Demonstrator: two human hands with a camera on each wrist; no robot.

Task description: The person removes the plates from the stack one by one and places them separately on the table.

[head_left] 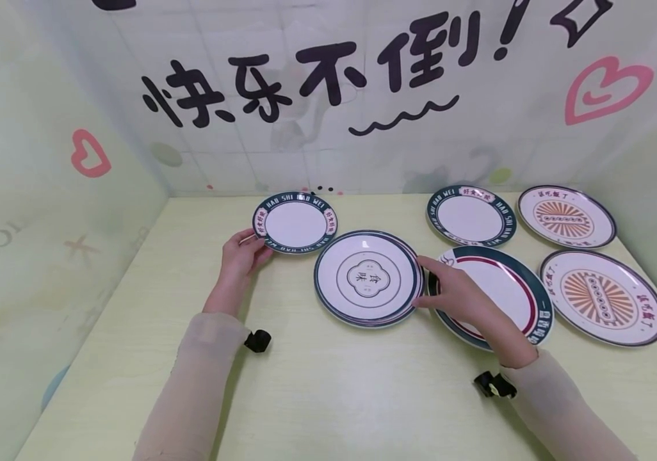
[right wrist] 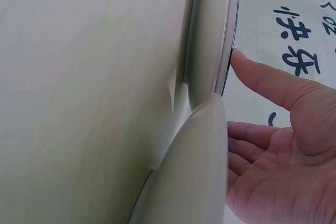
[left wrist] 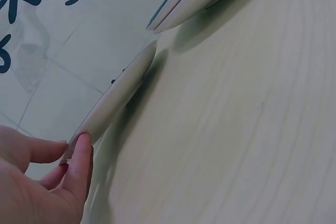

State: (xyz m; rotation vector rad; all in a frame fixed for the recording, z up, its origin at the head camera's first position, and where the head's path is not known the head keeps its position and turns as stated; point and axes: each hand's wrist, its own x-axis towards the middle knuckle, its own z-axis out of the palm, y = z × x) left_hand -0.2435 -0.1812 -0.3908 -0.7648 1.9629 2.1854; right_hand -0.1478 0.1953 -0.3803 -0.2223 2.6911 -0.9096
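Note:
My left hand (head_left: 240, 257) pinches the left rim of a small white plate (head_left: 295, 224) with a dark green lettered border, thumb and fingers at its edge in the left wrist view. Just right of it sits a short stack of plates (head_left: 350, 253), the top one white with a flower-shaped emblem. My right hand (head_left: 456, 293) is at the right rim of this stack, fingers spread. In the right wrist view its thumb (right wrist: 262, 77) touches the stack's rim, and its other fingers are partly hidden behind the edge of a nearer plate (right wrist: 194, 166).
A white plate with a green border and red ring (head_left: 504, 282) lies partly under my right forearm. Behind it lies another green-bordered plate (head_left: 469, 219). Two plates with orange sunburst patterns, a rear one (head_left: 544, 208) and a front one (head_left: 642, 314), lie at the table's right edge.

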